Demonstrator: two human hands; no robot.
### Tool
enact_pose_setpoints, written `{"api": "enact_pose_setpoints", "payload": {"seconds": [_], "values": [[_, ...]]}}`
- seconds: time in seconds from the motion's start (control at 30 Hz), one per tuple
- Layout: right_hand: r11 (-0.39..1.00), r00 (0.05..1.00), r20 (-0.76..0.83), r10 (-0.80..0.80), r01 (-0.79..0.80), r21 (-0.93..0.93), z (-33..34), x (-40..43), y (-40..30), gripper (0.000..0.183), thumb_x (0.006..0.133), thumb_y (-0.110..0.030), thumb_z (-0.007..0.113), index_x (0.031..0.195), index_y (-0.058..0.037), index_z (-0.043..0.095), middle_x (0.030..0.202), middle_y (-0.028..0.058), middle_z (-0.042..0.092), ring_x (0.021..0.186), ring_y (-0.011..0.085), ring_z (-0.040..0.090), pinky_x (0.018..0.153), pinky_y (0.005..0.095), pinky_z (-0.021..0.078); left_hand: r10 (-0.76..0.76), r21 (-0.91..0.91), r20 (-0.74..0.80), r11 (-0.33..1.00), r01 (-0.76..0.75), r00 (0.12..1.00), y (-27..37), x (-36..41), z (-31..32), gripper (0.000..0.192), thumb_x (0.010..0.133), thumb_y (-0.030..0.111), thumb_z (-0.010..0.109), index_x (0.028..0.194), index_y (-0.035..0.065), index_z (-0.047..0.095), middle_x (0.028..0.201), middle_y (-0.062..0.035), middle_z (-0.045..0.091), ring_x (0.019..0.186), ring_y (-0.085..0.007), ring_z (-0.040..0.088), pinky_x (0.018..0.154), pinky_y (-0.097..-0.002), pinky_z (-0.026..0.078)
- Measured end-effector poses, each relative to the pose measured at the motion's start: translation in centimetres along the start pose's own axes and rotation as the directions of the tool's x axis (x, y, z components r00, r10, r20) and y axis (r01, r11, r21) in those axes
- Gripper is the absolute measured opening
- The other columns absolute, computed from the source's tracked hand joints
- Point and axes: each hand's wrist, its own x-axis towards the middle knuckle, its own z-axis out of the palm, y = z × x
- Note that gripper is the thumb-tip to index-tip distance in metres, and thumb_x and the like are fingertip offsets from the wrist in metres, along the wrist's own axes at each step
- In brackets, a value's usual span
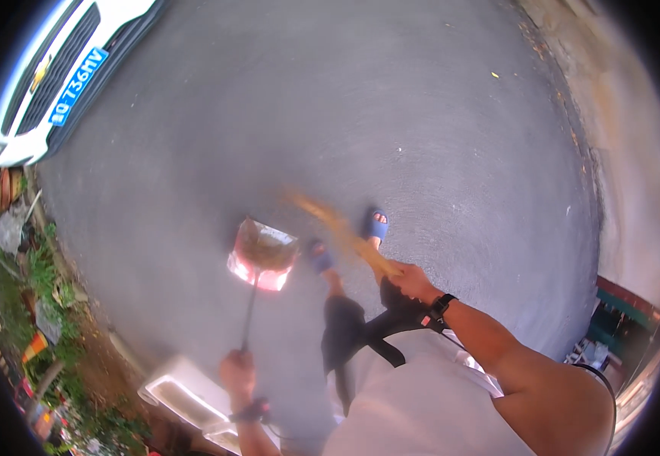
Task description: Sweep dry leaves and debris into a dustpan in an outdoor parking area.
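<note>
My left hand (238, 373) grips the dark handle of a long-handled dustpan (263, 251), whose pinkish-red pan hangs over or rests on the grey pavement; which of the two I cannot tell. Some brownish matter seems to lie inside the pan. In my right hand (412, 280) is a yellowish-tan broom (335, 222), held across in front of my legs. Its far end is blurred and points towards the upper left, to the right of the dustpan. Blue slippers (378, 226) are on my feet, close to the broom.
A white car (34, 149) stands at the upper left. Plants (45, 268), soil and a kerb line the left side, with a white foam box (187, 393) at the lower left. Along the right runs a pale wall (626, 171) with dry leaves at its foot.
</note>
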Motion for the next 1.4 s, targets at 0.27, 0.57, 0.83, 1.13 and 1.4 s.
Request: {"api": "enact_pose_setpoints", "payload": {"seconds": [0.27, 0.57, 0.83, 1.13, 1.4], "values": [[0.902, 0.862, -0.309, 0.403, -0.316, 0.294, -10.4, 3.8, 10.0, 0.047, 0.090, -0.018, 0.060, 0.136, -0.0201, 0.060, 0.070, 0.0014, 0.057, 0.048, 0.0111, 0.052, 0.037, 0.0297, 0.0433, 0.085, 0.050, 0.095, 0.995, -0.090, 0.992, 11.0, 3.5, -2.6, 0.031, 0.083, 0.023, 0.064, 0.068, -0.0035, 0.058, 0.059, -0.0221, 0.057, 0.054, -0.0392, 0.060, 0.051, -0.0451, 0.045], [0.907, 0.840, -0.395, 0.372, -0.238, 0.349, -22.1, 14.6, 14.9, 0.033, 0.092, -0.019, 0.058, 0.123, -0.0153, 0.067, 0.066, -0.0006, 0.053, 0.047, 0.0108, 0.050, 0.039, 0.0309, 0.0397, 0.275, 0.201, 0.236, 0.924, -0.324, 0.932, 26.7, 9.9, -0.8, 0.031, 0.086, 0.027, 0.064, 0.073, -0.0006, 0.059, 0.069, -0.0221, 0.062, 0.069, -0.0449, 0.061, 0.059, -0.0486, 0.047], [0.974, 0.973, -0.123, 0.195, -0.207, -0.091, -13.8, 18.4, 11.9, 0.032, 0.090, -0.026, 0.059, 0.113, -0.0046, 0.064, 0.086, 0.0162, 0.072, 0.066, 0.0251, 0.073, 0.058, 0.0329, 0.0607, 0.406, 0.341, 0.361, 0.781, -0.524, 0.840, 36.6, 14.3, 2.6, 0.026, 0.088, 0.028, 0.057, 0.080, 0.0048, 0.066, 0.076, -0.0198, 0.066, 0.074, -0.0403, 0.065, 0.066, -0.0528, 0.051], [0.881, 0.991, 0.006, 0.130, -0.118, 0.457, -16.4, -1.0, 9.7, 0.033, 0.097, -0.028, 0.049, 0.122, -0.0126, 0.064, 0.102, 0.0179, 0.069, 0.091, 0.0333, 0.068, 0.078, 0.0449, 0.0533, 0.495, 0.331, 0.350, 0.729, -0.599, 0.795, 38.2, 17.0, 3.6, 0.032, 0.082, 0.026, 0.066, 0.072, -0.0046, 0.063, 0.075, -0.0265, 0.063, 0.073, -0.0473, 0.061, 0.063, -0.0531, 0.047], [0.794, 0.912, -0.393, 0.116, 0.152, 0.589, -16.7, -5.3, 15.1, 0.049, 0.095, -0.023, 0.058, 0.144, -0.0227, 0.053, 0.076, 0.0001, 0.056, 0.055, 0.0072, 0.052, 0.044, 0.0232, 0.0453, 0.611, 0.617, 0.433, 0.335, -0.712, 0.663, 32.6, 24.6, 3.3, 0.031, 0.094, 0.024, 0.052, 0.075, 0.0072, 0.069, 0.072, -0.0152, 0.065, 0.072, -0.0348, 0.065, 0.064, -0.0477, 0.050]]}}
